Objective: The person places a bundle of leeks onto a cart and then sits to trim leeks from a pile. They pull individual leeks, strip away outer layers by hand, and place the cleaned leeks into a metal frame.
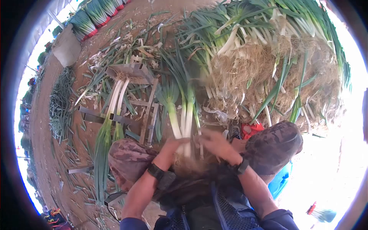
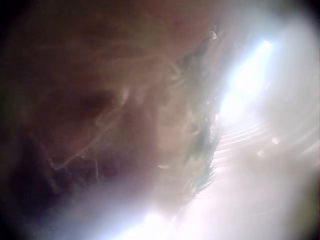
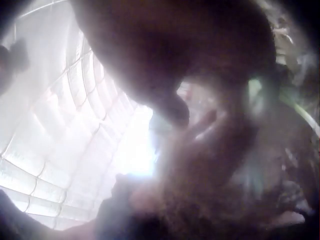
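Note:
Between the knees, the left hand (image 1: 171,148) grips several leeks (image 1: 188,119) near their root ends; white stalks and green leaves point away from the body. Brown roots (image 1: 188,165) hang below, over the lap. Just right of the stalks is the right hand (image 1: 215,145), blurred, with its fingers at a thin outer strand (image 1: 199,134); it looks pinched, though the contact is unclear. The left wrist view is mostly blur. In the right wrist view the hand (image 3: 185,65) shows dark, its fingertips bent toward the blurred roots (image 3: 185,200).
A large leek pile (image 1: 249,69) with roots rises at the right front. Left of the leeks in hand, a metal stand (image 1: 132,73) bears more leeks (image 1: 115,97). Trimmed leaves litter the ground. Tied bundles (image 1: 82,25) lie at the far left, near a pale sack (image 1: 67,46).

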### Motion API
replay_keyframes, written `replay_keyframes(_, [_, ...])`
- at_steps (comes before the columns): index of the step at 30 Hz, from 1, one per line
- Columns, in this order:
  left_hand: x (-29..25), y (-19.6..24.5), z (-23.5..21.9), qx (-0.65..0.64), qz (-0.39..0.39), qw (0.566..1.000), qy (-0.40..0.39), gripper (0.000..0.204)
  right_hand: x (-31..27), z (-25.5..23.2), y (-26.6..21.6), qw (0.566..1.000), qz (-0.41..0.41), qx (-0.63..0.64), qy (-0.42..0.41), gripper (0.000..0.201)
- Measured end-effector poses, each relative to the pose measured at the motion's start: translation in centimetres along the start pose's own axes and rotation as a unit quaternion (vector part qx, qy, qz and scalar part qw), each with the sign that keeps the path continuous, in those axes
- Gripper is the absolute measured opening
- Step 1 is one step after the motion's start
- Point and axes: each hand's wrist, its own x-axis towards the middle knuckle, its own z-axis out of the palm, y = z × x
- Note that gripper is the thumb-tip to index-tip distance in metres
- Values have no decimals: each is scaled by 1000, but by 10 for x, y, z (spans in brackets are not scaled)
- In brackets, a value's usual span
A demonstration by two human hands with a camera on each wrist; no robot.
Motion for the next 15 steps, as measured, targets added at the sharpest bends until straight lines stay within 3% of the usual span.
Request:
replay_keyframes(1, [-12, 12, 5, 3, 4, 1000, 2, 38, 0, -9, -16, 1000, -5, 0, 1, 64])
replay_keyframes(3, [-39, 40, 20, 70, -23, 997, 24, 37, -5, -18, -45, 963, -103, -104, 227, 60])
replay_keyframes(4, [-58, 53, 26, 113, -16, 993, -5, 40, -2, -12, -49, 962, -107, -102, 229, 60])
replay_keyframes(5, [-72, 53, 25, 118, -11, 993, 0, 40, 5, -4, -53, 906, -221, -270, 239, 64])
replay_keyframes(6, [-89, 46, 22, 144, -8, 989, -13, 44, 11, 3, -59, 809, -324, -426, 244, 69])
replay_keyframes(7, [-103, 42, 19, 171, -6, 985, -26, 47, 13, 10, -67, 806, -332, -422, 250, 69])
replay_keyframes(9, [-129, 39, 18, 173, -3, 984, -34, 50, 10, 27, -76, 795, -498, -333, 99, 61])
replay_keyframes(13, [-168, 50, 20, 165, -50, 984, -51, 53, -2, 50, -86, 794, -529, -286, 90, 51])
replay_keyframes(15, [-185, 66, 9, -11, -76, 989, -128, 62, 0, 48, -97, 803, -549, -194, 125, 38])
